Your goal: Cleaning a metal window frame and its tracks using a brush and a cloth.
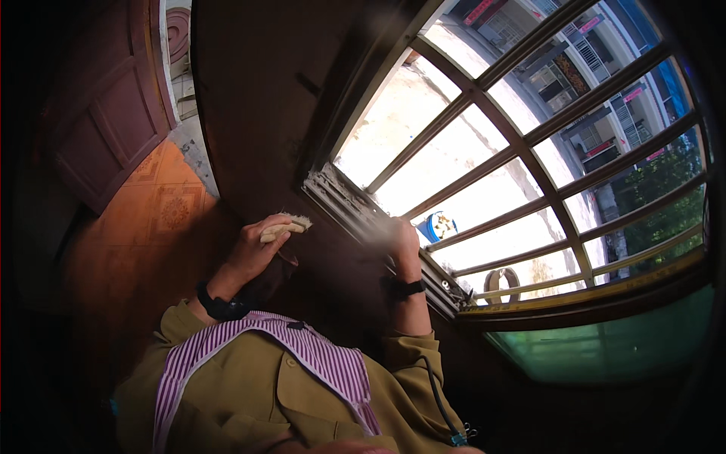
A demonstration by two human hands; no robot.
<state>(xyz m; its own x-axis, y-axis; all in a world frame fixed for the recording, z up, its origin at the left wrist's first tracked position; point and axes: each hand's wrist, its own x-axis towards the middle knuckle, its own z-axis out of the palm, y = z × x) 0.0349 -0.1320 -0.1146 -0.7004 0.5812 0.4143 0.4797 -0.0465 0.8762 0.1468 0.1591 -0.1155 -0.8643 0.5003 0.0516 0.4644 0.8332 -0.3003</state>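
Observation:
My left hand (259,246) is closed around a small pale brush (287,228), its short light bristles showing past the fingertips. It is raised in front of the dark wall, away from the window. My right hand (404,246) is curled at the grooved window track (348,203), close to the bars. A greyish blur beside its fingers hides what it grips there. Pale dust or debris lies along the upper end of the track. Dark bands circle both wrists.
Metal window bars (522,147) rise on the right, with a blue bucket (436,227) outside behind them. A greenish glass pane (605,352) sits below the frame. To the left stand a reddish-brown door (113,129) and orange patterned floor tiles (162,200).

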